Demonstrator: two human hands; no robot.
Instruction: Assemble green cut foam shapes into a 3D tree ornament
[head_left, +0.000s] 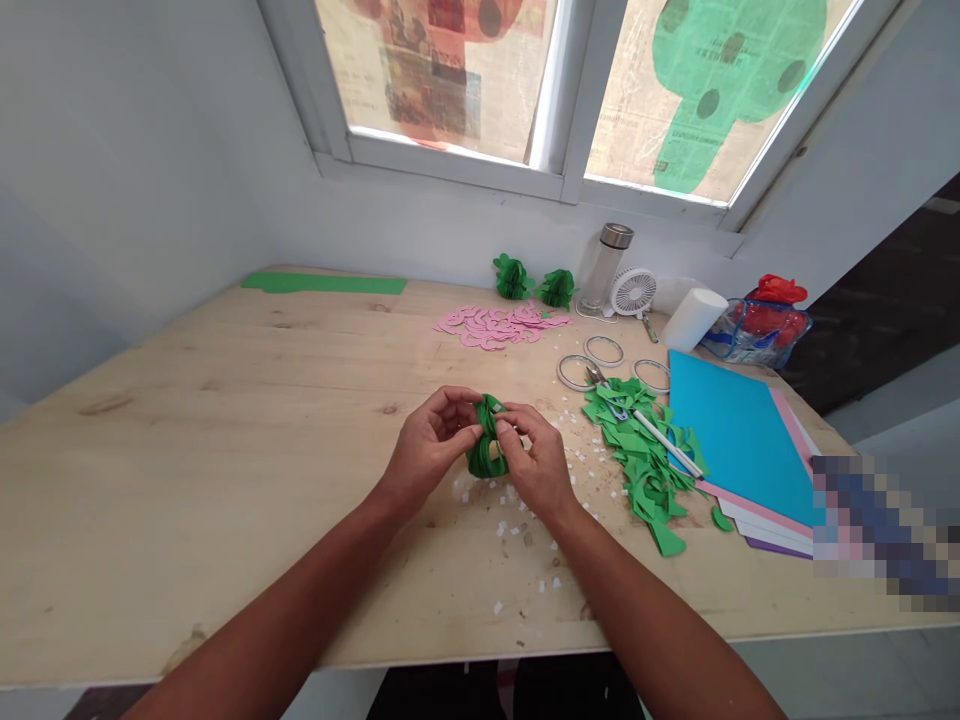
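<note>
Between my two hands, low over the middle of the wooden table [247,470], is a folded green paper piece [487,462] with many layers. My left hand [431,445] pinches its left side with thumb and fingers. The fingers of my right hand [536,460] close on its right side, near a small white bit on the paper. Part of the piece is hidden behind the fingers. Two finished-looking green paper shapes with pleated layers [512,278] stand near the wall. Small white paper bits [502,530] lie scattered around and below my hands.
Green paper scraps [649,480] lie at right with scissors [611,400] and a white pen [667,443]. Beside them are tape rolls [577,373] and coloured sheets [742,430]. Pink cutouts [495,326], a bottle [604,268], a fan [632,292] and a green strip [330,283] sit farther back.
</note>
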